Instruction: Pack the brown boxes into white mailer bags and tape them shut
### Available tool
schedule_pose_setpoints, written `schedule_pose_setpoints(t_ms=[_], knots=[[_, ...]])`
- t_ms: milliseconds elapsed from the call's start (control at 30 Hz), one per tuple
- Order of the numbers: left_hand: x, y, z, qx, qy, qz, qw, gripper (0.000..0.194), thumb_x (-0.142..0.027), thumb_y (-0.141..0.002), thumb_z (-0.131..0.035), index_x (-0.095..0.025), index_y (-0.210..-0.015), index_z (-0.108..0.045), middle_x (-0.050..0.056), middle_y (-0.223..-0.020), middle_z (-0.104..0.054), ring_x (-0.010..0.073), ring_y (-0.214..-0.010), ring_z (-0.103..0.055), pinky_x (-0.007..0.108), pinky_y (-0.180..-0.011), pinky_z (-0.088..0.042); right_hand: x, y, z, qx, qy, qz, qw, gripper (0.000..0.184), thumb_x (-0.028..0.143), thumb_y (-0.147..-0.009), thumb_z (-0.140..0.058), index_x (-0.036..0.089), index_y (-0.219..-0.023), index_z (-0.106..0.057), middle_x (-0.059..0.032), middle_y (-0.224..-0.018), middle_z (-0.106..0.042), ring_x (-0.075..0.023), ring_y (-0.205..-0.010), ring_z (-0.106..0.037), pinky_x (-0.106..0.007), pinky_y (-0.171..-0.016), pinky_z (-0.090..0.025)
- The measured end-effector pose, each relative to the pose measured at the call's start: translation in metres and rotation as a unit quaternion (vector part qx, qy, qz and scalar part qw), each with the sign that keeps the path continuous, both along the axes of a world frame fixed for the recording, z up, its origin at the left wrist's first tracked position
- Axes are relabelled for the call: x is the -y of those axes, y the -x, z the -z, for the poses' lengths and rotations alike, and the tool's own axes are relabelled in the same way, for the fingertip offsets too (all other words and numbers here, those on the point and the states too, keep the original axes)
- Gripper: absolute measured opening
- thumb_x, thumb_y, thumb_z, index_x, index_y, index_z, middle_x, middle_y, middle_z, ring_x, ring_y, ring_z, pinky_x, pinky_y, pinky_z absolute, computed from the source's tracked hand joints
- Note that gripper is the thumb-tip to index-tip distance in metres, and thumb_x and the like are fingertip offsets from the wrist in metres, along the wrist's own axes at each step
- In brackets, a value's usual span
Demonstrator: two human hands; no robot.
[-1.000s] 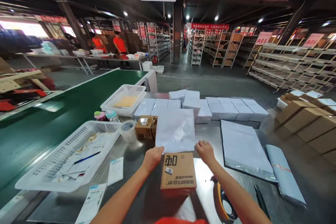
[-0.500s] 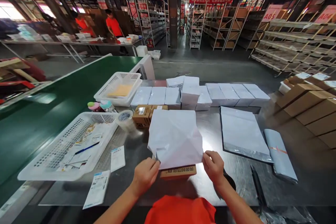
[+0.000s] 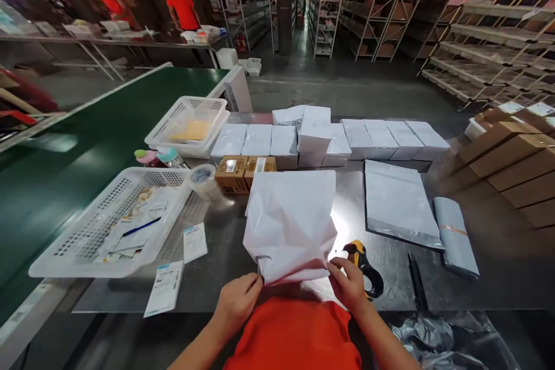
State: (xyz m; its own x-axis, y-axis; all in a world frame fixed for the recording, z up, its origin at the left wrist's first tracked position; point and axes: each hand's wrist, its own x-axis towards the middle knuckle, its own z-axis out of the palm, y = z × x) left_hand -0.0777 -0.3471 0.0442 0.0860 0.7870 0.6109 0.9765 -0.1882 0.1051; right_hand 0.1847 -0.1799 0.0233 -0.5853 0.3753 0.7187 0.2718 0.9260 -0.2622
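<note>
A white mailing bag (image 3: 290,219) lies in front of me on the metal table, its near edge pulled toward my body. My left hand (image 3: 239,296) pinches the bag's near left corner. Its near right corner is gripped by my right hand (image 3: 349,286). The bag bulges and creases, and the brown box under it is now hidden. Just beyond my right hand rests a yellow and black tape dispenser (image 3: 366,272). Two small brown boxes (image 3: 236,176) stand behind the bag to the left, next to a roll of clear tape (image 3: 203,176).
At left are a white basket (image 3: 52,260) of papers with a blue pen, two printed slips (image 3: 165,289) and a green conveyor (image 3: 87,133). White parcels (image 3: 284,147) line the back. A stack of flat bags (image 3: 399,202), a rolled bundle (image 3: 455,237) and a black pen (image 3: 417,280) lie right.
Both hands have drawn the bag's near edge toward my body and down, covering the brown box. The tape dispenser shows more fully. My view has tilted downward.
</note>
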Motion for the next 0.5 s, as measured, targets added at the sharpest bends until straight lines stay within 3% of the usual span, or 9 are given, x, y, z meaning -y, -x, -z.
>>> schedule_pose_setpoints(t_ms=[200,367,500], knots=[[-0.01,-0.001,0.001,-0.047,0.015,0.003,0.999,0.042,-0.014,-0.1,-0.034,-0.018,-0.066,-0.059,0.001,-0.06,-0.056,0.0126,-0.052,-0.049,0.027,-0.053,-0.035,-0.007,-0.008,-0.005,0.08,-0.118,-0.048,0.989,0.021,0.003,-0.088,-0.053,0.019,-0.078,-0.061,-0.0046,-0.082,-0.068,-0.015,-0.071,-0.058,-0.028,-0.062,-0.045],[-0.011,0.004,-0.006,-0.068,0.023,0.033,0.997,0.046,-0.014,-0.1,-0.032,-0.019,-0.062,-0.057,0.001,-0.058,-0.053,0.0134,-0.052,-0.045,0.029,-0.053,-0.031,-0.004,-0.012,-0.017,0.117,-0.138,-0.134,0.974,0.022,0.008,-0.09,-0.051,0.018,-0.072,-0.059,-0.0024,-0.07,-0.059,-0.0147,-0.065,-0.05,-0.03,-0.06,-0.038],[-0.015,0.005,-0.006,-0.084,0.043,0.047,0.994,0.044,-0.013,-0.098,-0.033,-0.019,-0.062,-0.057,0.001,-0.059,-0.052,0.0135,-0.052,-0.044,0.03,-0.053,-0.03,-0.007,-0.004,-0.021,0.136,-0.152,-0.13,0.97,0.028,0.01,-0.091,-0.048,0.02,-0.066,-0.056,-0.0015,-0.065,-0.053,-0.0157,-0.064,-0.045,-0.031,-0.061,-0.036]])
